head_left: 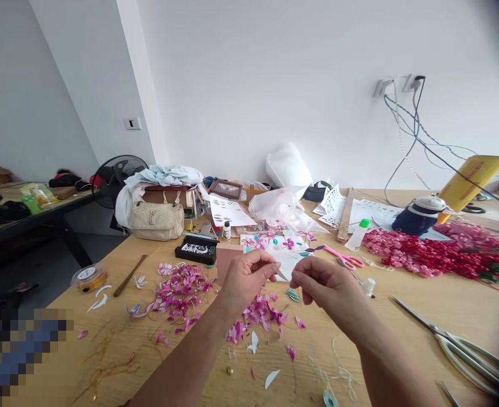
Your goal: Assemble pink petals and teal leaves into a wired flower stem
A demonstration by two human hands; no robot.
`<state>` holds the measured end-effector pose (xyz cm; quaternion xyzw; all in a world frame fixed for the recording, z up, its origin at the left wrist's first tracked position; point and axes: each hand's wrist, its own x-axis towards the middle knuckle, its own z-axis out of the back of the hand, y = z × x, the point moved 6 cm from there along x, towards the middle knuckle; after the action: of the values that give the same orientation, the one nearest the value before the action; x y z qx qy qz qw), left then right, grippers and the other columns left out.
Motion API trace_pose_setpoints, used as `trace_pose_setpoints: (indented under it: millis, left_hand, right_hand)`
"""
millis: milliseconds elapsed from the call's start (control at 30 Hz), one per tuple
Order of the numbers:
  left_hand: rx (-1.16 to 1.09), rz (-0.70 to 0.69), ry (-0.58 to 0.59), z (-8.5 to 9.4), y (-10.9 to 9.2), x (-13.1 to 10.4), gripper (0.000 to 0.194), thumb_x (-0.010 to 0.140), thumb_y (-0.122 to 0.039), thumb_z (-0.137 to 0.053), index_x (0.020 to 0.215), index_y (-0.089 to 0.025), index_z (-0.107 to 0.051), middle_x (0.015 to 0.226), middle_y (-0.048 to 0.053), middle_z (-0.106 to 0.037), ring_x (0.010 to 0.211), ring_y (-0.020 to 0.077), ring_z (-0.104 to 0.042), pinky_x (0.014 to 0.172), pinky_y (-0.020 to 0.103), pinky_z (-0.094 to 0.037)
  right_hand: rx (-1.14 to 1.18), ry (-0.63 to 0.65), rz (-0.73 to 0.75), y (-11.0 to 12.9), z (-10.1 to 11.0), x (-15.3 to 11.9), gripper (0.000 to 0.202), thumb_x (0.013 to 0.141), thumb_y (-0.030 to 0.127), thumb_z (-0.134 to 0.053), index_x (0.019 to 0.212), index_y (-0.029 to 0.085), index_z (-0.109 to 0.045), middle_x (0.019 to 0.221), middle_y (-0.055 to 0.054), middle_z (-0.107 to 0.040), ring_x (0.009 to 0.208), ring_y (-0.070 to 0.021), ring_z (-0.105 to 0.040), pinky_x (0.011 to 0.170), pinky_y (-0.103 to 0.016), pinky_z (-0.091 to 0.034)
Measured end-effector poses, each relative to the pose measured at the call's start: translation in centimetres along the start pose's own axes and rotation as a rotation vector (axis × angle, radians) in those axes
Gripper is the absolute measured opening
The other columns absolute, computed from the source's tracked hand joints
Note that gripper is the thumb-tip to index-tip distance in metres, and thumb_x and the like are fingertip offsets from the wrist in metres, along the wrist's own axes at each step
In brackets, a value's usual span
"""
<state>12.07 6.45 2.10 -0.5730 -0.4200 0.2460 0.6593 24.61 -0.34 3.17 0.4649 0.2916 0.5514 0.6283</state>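
My left hand point(249, 277) is raised above the middle of the wooden table, thumb and fingertips pinched together. A small thin greyish piece point(282, 273) shows at its fingertips; its kind is too small to tell. Facing it, my right hand point(323, 282) also pinches, and whatever lies between its fingers is hidden. A narrow gap separates the two hands. Below and to the left lie loose magenta petals point(181, 294), with more petals point(264, 311) under my hands. Behind stands a sheet with pink flowers point(270, 240). A teal leaf piece point(293, 295) is beside my right fingers.
Large scissors point(448, 339) lie at the right, pink scissors point(347, 258) behind my right hand. A green-capped bottle point(358, 236) stands near red and pink flower bunches point(419, 251). At the left are a round tub point(89, 278), a black box point(196, 249) and a beige handbag point(156, 220).
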Motion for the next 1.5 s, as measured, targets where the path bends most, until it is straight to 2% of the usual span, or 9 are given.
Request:
trace_pose_setpoints:
  millis: [67, 167, 467, 700, 967, 1067, 1167, 1267, 1500]
  left_hand:
    - [0.071, -0.036, 0.011, -0.1, -0.3, 0.1, 0.014, 0.072, -0.027, -0.061, 0.067, -0.014, -0.059, 0.057, -0.003, -0.052, 0.054, 0.0082, -0.045, 0.052, 0.021, -0.034]
    - [0.136, -0.070, 0.023, -0.3, -0.4, 0.1, 0.013, 0.072, -0.024, -0.060, 0.065, -0.015, -0.059, 0.059, -0.003, -0.051, 0.056, 0.0087, -0.043, 0.054, 0.022, -0.033]
    - [0.249, -0.114, 0.001, -0.4, -0.5, 0.1, 0.010, 0.073, -0.021, -0.058, 0.066, -0.015, -0.059, 0.065, -0.001, -0.055, 0.063, 0.0116, -0.048, 0.058, 0.023, -0.036]
    - [0.181, -0.084, 0.005, -0.5, -0.3, -0.1, 0.013, 0.075, -0.022, -0.057, 0.064, -0.015, -0.056, 0.062, -0.001, -0.053, 0.060, 0.0106, -0.047, 0.057, 0.023, -0.036]
    - [0.046, -0.021, 0.059, -0.6, 0.1, -0.2, 0.030, 0.079, -0.037, -0.056, 0.060, -0.014, -0.051, 0.050, -0.004, -0.044, 0.047, 0.0070, -0.040, 0.046, 0.020, -0.030]
    - [-0.088, -0.032, 0.043, -0.5, 0.1, -0.3, 0.035, 0.084, -0.045, -0.047, 0.070, -0.014, -0.056, 0.056, -0.002, -0.049, 0.049, 0.0072, -0.044, 0.046, 0.020, -0.032]
    - [-0.195, -0.029, 0.023, -0.4, 0.1, -0.5, 0.038, 0.087, -0.048, -0.040, 0.081, -0.015, -0.057, 0.065, -0.001, -0.051, 0.052, 0.0074, -0.047, 0.045, 0.019, -0.032]
    - [-0.147, -0.029, 0.060, -0.7, 0.0, -0.6, 0.038, 0.087, -0.048, -0.040, 0.078, -0.014, -0.056, 0.065, 0.000, -0.050, 0.054, 0.0082, -0.047, 0.047, 0.020, -0.033]
    - [0.005, -0.027, 0.111, -1.4, -0.2, -0.4, 0.017, 0.080, -0.030, -0.055, 0.072, -0.016, -0.051, 0.062, -0.003, -0.048, 0.055, 0.0077, -0.043, 0.050, 0.020, -0.032]
  right_hand:
    - [0.002, 0.049, -0.002, -0.3, -0.7, 0.3, 0.015, 0.073, 0.032, -0.055, 0.064, 0.020, -0.055, 0.058, 0.003, -0.056, 0.047, -0.0099, -0.051, 0.047, -0.023, -0.037]
    - [0.033, 0.043, 0.014, -0.7, -1.0, 0.5, 0.017, 0.074, 0.034, -0.056, 0.065, 0.019, -0.055, 0.057, 0.004, -0.052, 0.050, -0.0100, -0.049, 0.048, -0.023, -0.036]
    - [0.199, 0.088, -0.006, -1.6, -1.9, 0.5, 0.022, 0.071, 0.038, -0.061, 0.063, 0.018, -0.055, 0.052, 0.006, -0.048, 0.046, -0.0078, -0.043, 0.044, -0.021, -0.031]
    - [0.230, 0.087, 0.007, -2.1, -2.4, 0.7, 0.022, 0.072, 0.039, -0.061, 0.065, 0.018, -0.058, 0.050, 0.006, -0.047, 0.045, -0.0073, -0.039, 0.043, -0.021, -0.029]
    - [0.271, 0.199, -0.027, -1.5, -3.2, 0.2, 0.025, 0.072, 0.040, -0.062, 0.064, 0.017, -0.054, 0.055, 0.005, -0.044, 0.050, -0.0077, -0.038, 0.048, -0.022, -0.029]
    - [0.338, 0.154, -0.039, -1.6, -3.0, 0.2, 0.028, 0.069, 0.042, -0.064, 0.063, 0.017, -0.055, 0.053, 0.005, -0.045, 0.047, -0.0072, -0.038, 0.046, -0.022, -0.029]
    - [0.373, 0.047, -0.042, -1.6, -2.6, 0.1, 0.029, 0.068, 0.044, -0.066, 0.063, 0.017, -0.056, 0.051, 0.005, -0.048, 0.045, -0.0070, -0.039, 0.044, -0.022, -0.029]
    - [0.395, -0.046, -0.034, -1.5, -2.2, 0.0, 0.029, 0.066, 0.044, -0.068, 0.063, 0.017, -0.057, 0.053, 0.003, -0.051, 0.045, -0.0070, -0.040, 0.043, -0.022, -0.030]
    - [0.366, -0.081, -0.037, -1.1, -2.2, -0.3, 0.024, 0.066, 0.040, -0.066, 0.062, 0.017, -0.058, 0.055, 0.003, -0.053, 0.046, -0.0069, -0.040, 0.044, -0.022, -0.033]
